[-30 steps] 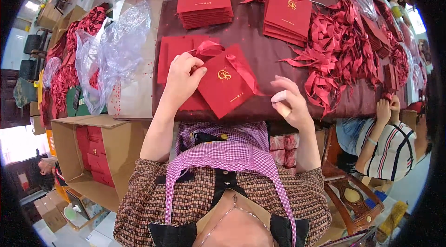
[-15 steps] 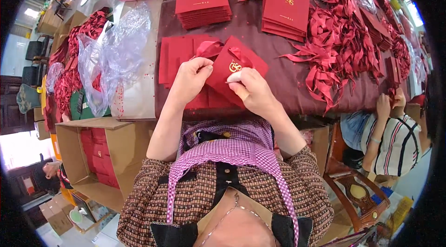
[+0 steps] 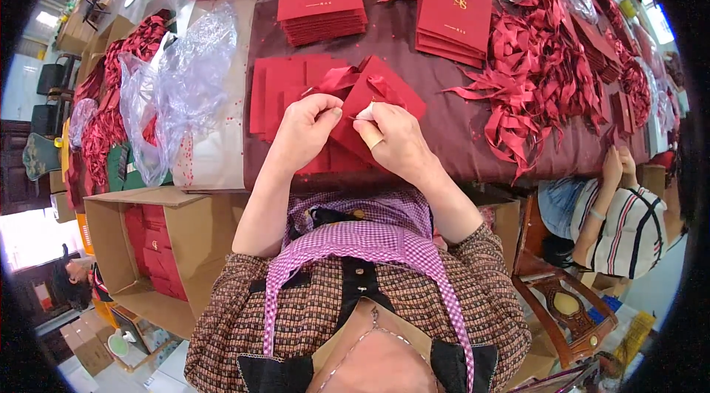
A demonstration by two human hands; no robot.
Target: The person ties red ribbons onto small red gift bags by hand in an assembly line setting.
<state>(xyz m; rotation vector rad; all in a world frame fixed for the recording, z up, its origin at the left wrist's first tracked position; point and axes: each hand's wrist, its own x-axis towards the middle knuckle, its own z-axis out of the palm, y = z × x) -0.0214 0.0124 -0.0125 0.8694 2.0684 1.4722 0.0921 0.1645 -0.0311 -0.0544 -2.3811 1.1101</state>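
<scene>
A red paper gift bag (image 3: 403,93) with a gold emblem lies tilted on the table in front of me, over other flat red bags (image 3: 268,97). My left hand (image 3: 314,127) is closed in a pinch at the bag's left side, where a loop of red satin ribbon (image 3: 336,80) runs out behind the fingers. On the bag's face, my right hand (image 3: 396,143) pinches with thumb and index finger, covering most of the emblem. Pale wraps cover two of its fingertips. Whatever that pinch holds is hidden.
Stacks of red bags stand farther back, one left (image 3: 322,1) and one right (image 3: 452,19). A heap of red ribbons (image 3: 529,75) spreads to the right. Crumpled clear plastic (image 3: 196,68) lies at left, above an open cardboard box (image 3: 181,245). A co-worker (image 3: 621,227) sits at right.
My right hand has shifted slightly left and turned, now covering more of the emblem. My left hand keeps its pinch in nearly the same place. The bag has barely moved.
</scene>
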